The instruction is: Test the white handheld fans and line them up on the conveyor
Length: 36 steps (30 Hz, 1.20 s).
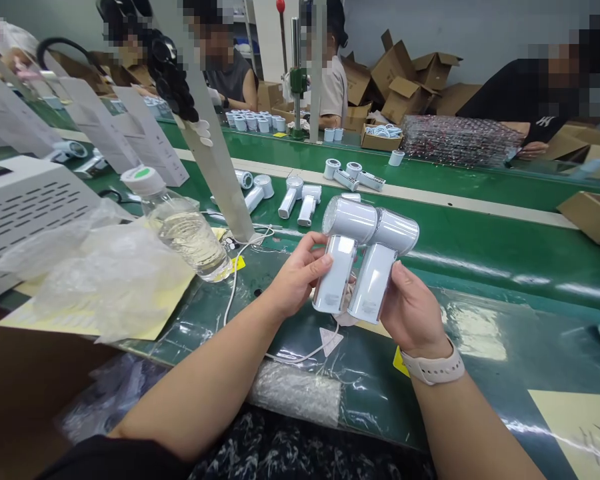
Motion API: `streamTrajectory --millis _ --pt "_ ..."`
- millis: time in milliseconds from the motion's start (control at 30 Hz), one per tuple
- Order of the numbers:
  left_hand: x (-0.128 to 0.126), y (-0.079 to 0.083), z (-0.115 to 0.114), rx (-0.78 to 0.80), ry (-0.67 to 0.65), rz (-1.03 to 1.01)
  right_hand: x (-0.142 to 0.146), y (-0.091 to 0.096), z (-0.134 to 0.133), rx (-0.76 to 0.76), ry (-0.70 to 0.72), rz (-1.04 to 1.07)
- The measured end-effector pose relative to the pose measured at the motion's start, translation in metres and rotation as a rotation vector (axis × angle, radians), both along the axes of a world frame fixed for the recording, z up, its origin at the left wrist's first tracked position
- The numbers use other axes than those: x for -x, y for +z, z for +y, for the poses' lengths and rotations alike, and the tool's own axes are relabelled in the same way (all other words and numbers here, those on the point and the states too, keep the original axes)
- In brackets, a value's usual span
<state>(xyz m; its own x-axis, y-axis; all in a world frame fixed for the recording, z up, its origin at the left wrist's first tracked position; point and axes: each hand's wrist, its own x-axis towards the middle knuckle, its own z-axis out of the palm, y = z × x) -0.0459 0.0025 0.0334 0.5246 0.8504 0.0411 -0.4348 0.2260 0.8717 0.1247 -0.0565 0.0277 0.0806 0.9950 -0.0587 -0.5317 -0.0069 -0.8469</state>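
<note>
Two glossy pale hair-dryer-shaped devices are held up side by side above the bench, their barrels touching. My left hand (300,272) grips the left hair-dryer-shaped device (336,273) by its handle, thumb on the front. Around the right edge of the other hair-dryer-shaped device (373,283) close the fingers of my right hand (414,310); some are hidden behind the handle. A white cable (300,360) runs across the bench below, near a small white triangular tag (331,341). More such devices (307,203) lie on the green belt just beyond.
A bottle of clear liquid (185,233) and crumpled clear plastic bags (95,267) are on the left, beside a white vented box (35,220). A slanted metal post (215,160) rises ahead. Bubble wrap (295,393) lies at the front edge. Co-workers sit across the green conveyor (480,227).
</note>
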Motion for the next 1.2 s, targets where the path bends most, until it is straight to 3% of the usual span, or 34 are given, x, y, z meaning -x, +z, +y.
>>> streamTrajectory --millis 200,333,567,667,933,1200 --pt "-0.002 -0.002 0.001 0.090 -0.105 -0.014 -0.002 0.010 -0.001 -0.003 0.061 0.117" --pt "0.000 -0.005 0.004 0.140 -0.064 -0.031 0.002 0.011 -0.001 -0.023 0.118 0.159" --pt "-0.001 -0.002 0.006 0.102 -0.109 -0.160 -0.001 0.010 0.000 -0.091 0.041 0.108" --pt "-0.001 -0.002 0.004 0.059 -0.107 -0.119 -0.005 0.009 -0.001 -0.125 0.039 0.081" --pt "0.003 -0.003 0.003 -0.094 -0.113 0.023 -0.006 0.001 0.004 -0.060 -0.137 0.128" --pt "0.001 -0.005 0.005 -0.078 -0.075 0.087 0.000 0.004 0.004 -0.031 -0.151 0.094"
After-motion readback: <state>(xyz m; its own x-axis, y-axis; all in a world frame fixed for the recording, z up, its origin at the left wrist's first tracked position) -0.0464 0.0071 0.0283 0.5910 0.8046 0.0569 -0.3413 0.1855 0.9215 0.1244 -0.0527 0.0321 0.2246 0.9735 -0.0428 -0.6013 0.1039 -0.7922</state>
